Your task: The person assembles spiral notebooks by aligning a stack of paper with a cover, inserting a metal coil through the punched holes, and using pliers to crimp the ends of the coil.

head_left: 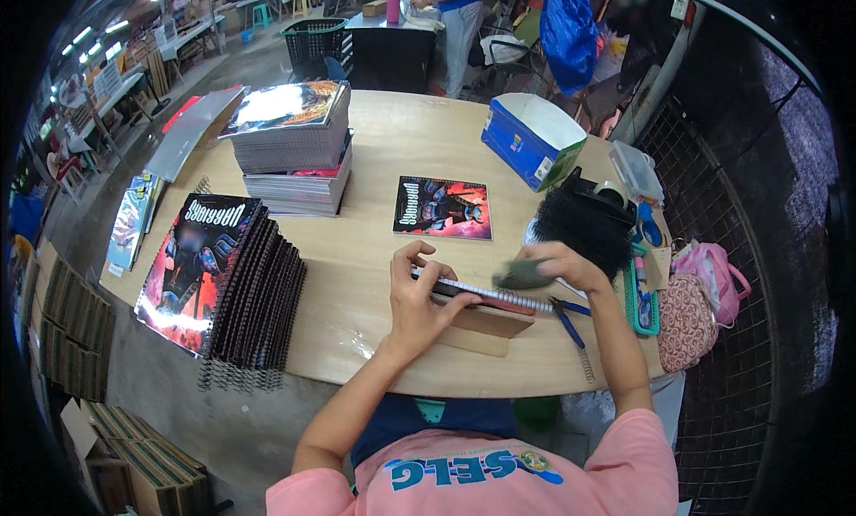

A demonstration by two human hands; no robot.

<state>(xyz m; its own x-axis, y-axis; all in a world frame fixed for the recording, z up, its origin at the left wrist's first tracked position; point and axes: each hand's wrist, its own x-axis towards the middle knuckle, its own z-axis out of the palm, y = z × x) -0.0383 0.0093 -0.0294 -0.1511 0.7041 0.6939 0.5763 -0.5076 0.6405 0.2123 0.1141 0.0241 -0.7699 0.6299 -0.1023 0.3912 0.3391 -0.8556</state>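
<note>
My left hand (413,304) is closed around a notebook (456,289) standing on its edge, with its spiral-bound side up. A light coil (517,299) runs along that side toward the right. Pinched in my right hand (571,264) is a dark green pad (523,275), blurred by motion, just above the coil. Its exact kind is unclear. Brown board (486,320) lies against the notebook's near side. Beside the coil's right end are blue-handled pliers (569,323), and a loose wire coil (586,366) lies near the front edge.
A finished spiral notebook (443,208) lies mid-table. Bound notebooks (254,284) and unbound stacks (290,150) stand at left. At right are a blue box (535,141), a heap of black coils (584,231), a tape roll (612,193) and a green basket (642,293).
</note>
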